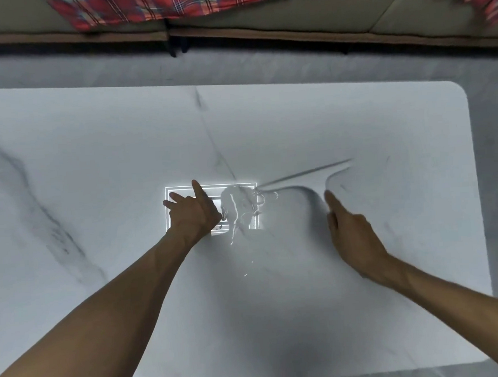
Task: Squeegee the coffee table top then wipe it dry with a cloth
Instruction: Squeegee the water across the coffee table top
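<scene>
White marble coffee table top point(95, 174) lies under my bare forearms, with no squeegee or cloth in view. My left hand point(195, 213) hovers with fingers spread and my right hand point(351, 234) is loose, both holding nothing. Beyond them the water puddle point(238, 208) glints mid-table; I judge that I should fetch the squeegee first and pull overlapping strokes towards one edge.

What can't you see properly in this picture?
- Head view: the table is cut off left and bottom.
- Left hand covers part of the bright reflection.
- No squeegee or cloth in view.
- Sofa is cut off at the top.
</scene>
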